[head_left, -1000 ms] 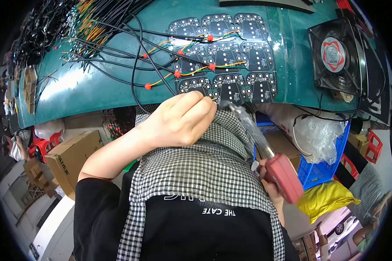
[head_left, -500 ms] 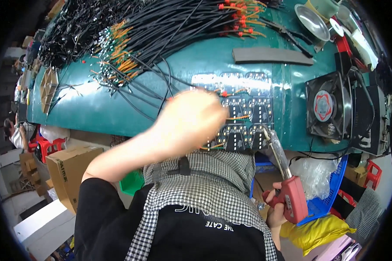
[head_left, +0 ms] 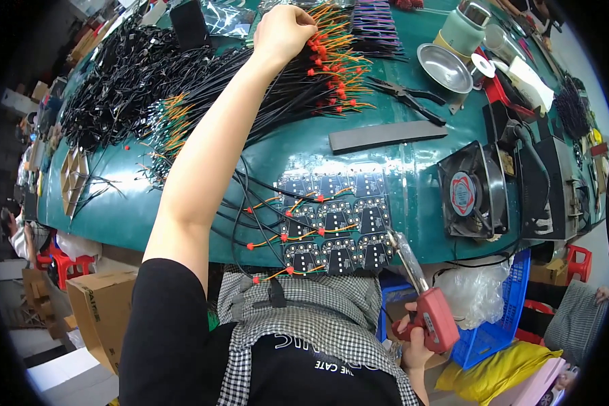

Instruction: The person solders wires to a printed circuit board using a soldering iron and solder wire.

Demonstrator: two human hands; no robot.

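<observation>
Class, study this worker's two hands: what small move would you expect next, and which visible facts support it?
Probably pinching one wire out of the orange-tipped wire bundle and drawing it toward the circuit board panel. The left hand is closed on those tips, while the right hand holds the red soldering gun at the panel's edge.

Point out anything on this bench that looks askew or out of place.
The panel of black circuit boards overhangs the near edge of the green table, its front row past the rim. A few loose wires stray from the bundles at left. Nothing looks spilled or broken.

Bright, even overhead light; white glare streaks the green table (head_left: 413, 176) near its front edge. Fisheye bending and black vignette ring the corners.
</observation>
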